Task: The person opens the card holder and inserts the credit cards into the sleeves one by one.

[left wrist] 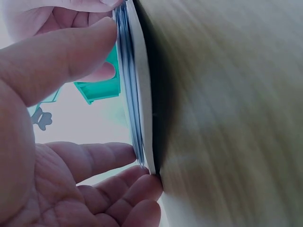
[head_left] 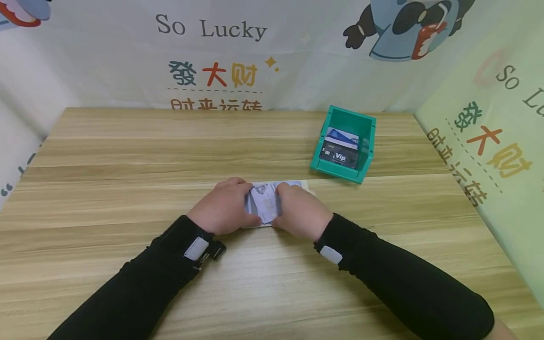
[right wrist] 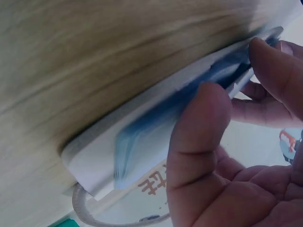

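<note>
Between both hands lies a small stack of grey-blue banknotes [head_left: 265,202] on top of a flat white wallet [right wrist: 87,165]. My left hand [head_left: 225,206] grips the left end of the stack, thumb on the near edge and fingers on the far edge. At the other side, my right hand [head_left: 302,211] holds the notes the same way. The left wrist view shows the layered note edges [left wrist: 130,90] against the wallet's thick pale edge. A thin strap loop [right wrist: 80,210] hangs off the wallet's end in the right wrist view. Part of the stack is hidden under the hands.
A green plastic bin [head_left: 367,137] stands at the back right, holding a black "Vip" card [head_left: 340,155] and a blue-and-white card [head_left: 342,137]. All this rests on a wood-grain table [head_left: 170,151]. Printed white cloth [head_left: 306,71] hangs behind and at the sides.
</note>
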`<move>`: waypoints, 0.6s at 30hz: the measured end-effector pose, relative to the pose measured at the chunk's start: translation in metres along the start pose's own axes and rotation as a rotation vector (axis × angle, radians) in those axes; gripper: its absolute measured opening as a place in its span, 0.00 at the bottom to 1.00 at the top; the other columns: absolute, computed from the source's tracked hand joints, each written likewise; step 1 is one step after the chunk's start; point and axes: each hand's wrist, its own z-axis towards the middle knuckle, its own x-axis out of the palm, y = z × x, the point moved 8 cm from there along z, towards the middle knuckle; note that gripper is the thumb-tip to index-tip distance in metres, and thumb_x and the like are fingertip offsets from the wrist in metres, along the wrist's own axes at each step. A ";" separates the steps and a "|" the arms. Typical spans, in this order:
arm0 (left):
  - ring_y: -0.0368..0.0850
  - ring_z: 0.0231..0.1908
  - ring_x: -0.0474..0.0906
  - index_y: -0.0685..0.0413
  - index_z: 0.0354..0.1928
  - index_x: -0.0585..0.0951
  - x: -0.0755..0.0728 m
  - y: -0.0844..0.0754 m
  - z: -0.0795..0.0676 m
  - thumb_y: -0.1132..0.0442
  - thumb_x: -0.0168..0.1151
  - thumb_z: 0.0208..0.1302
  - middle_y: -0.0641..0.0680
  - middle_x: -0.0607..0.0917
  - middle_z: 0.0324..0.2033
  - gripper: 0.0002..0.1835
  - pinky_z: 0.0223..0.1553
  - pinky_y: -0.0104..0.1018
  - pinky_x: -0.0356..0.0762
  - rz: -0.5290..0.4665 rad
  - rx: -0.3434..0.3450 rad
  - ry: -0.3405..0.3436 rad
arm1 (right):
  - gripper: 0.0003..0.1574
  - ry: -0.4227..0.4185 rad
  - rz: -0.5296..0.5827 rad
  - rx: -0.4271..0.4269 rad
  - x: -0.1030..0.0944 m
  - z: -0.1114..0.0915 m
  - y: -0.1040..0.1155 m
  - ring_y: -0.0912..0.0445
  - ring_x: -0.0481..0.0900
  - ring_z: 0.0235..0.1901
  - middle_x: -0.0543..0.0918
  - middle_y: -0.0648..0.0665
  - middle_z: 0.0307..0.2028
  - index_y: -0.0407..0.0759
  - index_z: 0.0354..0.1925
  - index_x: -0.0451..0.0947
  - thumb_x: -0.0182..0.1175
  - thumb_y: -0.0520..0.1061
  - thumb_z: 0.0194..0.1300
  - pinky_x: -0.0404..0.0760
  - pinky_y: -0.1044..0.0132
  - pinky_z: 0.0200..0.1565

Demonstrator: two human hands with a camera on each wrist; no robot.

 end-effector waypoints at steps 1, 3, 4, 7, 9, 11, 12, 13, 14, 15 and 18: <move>0.50 0.45 0.66 0.62 0.59 0.72 0.000 0.000 0.000 0.45 0.70 0.48 0.59 0.72 0.54 0.40 0.43 0.44 0.71 -0.004 0.000 -0.001 | 0.39 -0.001 -0.005 0.005 0.001 0.000 0.000 0.55 0.71 0.35 0.75 0.45 0.41 0.35 0.57 0.65 0.69 0.51 0.53 0.76 0.63 0.39; 0.50 0.44 0.66 0.62 0.59 0.72 0.000 0.001 0.000 0.46 0.70 0.48 0.59 0.72 0.53 0.40 0.43 0.43 0.71 -0.011 0.002 -0.006 | 0.39 0.000 -0.011 0.010 0.002 0.001 0.000 0.55 0.72 0.34 0.75 0.45 0.40 0.35 0.56 0.65 0.69 0.52 0.54 0.76 0.63 0.38; 0.50 0.44 0.66 0.63 0.59 0.72 0.000 0.001 0.000 0.46 0.70 0.48 0.59 0.72 0.53 0.40 0.42 0.43 0.71 -0.014 0.002 -0.006 | 0.39 0.002 -0.011 0.011 0.002 0.001 0.000 0.55 0.72 0.34 0.75 0.45 0.40 0.35 0.56 0.65 0.68 0.52 0.54 0.76 0.63 0.38; 0.50 0.45 0.66 0.63 0.59 0.71 0.000 0.002 0.000 0.46 0.71 0.48 0.59 0.72 0.54 0.40 0.43 0.44 0.71 -0.020 -0.002 -0.011 | 0.37 0.005 0.000 0.013 0.003 0.001 0.001 0.55 0.72 0.33 0.75 0.45 0.39 0.35 0.56 0.65 0.68 0.51 0.55 0.76 0.64 0.37; 0.50 0.46 0.66 0.63 0.59 0.71 -0.001 0.002 0.000 0.47 0.71 0.47 0.59 0.72 0.55 0.40 0.44 0.44 0.71 -0.024 -0.002 -0.016 | 0.36 0.003 0.010 0.015 0.003 0.001 0.002 0.55 0.73 0.33 0.76 0.45 0.38 0.35 0.55 0.65 0.67 0.51 0.56 0.76 0.64 0.37; 0.50 0.46 0.66 0.63 0.59 0.71 -0.001 0.002 0.001 0.47 0.71 0.47 0.59 0.71 0.55 0.40 0.45 0.45 0.71 -0.027 -0.002 -0.019 | 0.35 0.000 0.019 0.018 0.003 0.001 0.002 0.56 0.73 0.33 0.76 0.45 0.39 0.36 0.55 0.65 0.66 0.51 0.56 0.77 0.63 0.37; 0.50 0.47 0.66 0.63 0.59 0.71 -0.001 0.002 0.000 0.47 0.71 0.47 0.59 0.71 0.56 0.41 0.46 0.45 0.70 -0.028 -0.001 -0.020 | 0.35 -0.002 0.019 0.021 0.002 0.001 0.003 0.56 0.73 0.33 0.76 0.45 0.39 0.36 0.55 0.65 0.66 0.51 0.57 0.77 0.63 0.38; 0.51 0.47 0.66 0.64 0.59 0.71 -0.001 0.002 0.000 0.47 0.71 0.46 0.59 0.71 0.56 0.41 0.46 0.45 0.70 -0.030 0.000 -0.020 | 0.35 0.000 0.025 0.023 0.002 0.001 0.003 0.56 0.73 0.33 0.76 0.44 0.40 0.35 0.56 0.65 0.66 0.51 0.57 0.77 0.63 0.38; 0.51 0.47 0.66 0.64 0.59 0.71 -0.001 0.002 0.000 0.47 0.71 0.46 0.59 0.71 0.56 0.41 0.46 0.45 0.70 -0.033 0.000 -0.022 | 0.35 0.000 0.028 0.025 0.002 0.001 0.004 0.55 0.73 0.33 0.76 0.44 0.41 0.35 0.56 0.65 0.66 0.51 0.58 0.77 0.63 0.39; 0.51 0.47 0.66 0.64 0.59 0.71 -0.001 0.002 0.001 0.47 0.71 0.46 0.59 0.71 0.56 0.41 0.46 0.45 0.71 -0.034 -0.001 -0.023 | 0.35 -0.001 0.031 0.028 0.002 0.001 0.004 0.56 0.73 0.34 0.76 0.44 0.41 0.35 0.57 0.65 0.65 0.51 0.58 0.77 0.63 0.39; 0.50 0.46 0.66 0.64 0.59 0.71 -0.002 0.002 0.001 0.47 0.71 0.45 0.59 0.72 0.55 0.41 0.44 0.45 0.71 -0.038 0.000 -0.024 | 0.36 -0.003 0.051 0.039 0.001 0.000 0.003 0.55 0.73 0.34 0.76 0.44 0.42 0.35 0.59 0.64 0.65 0.51 0.59 0.77 0.63 0.39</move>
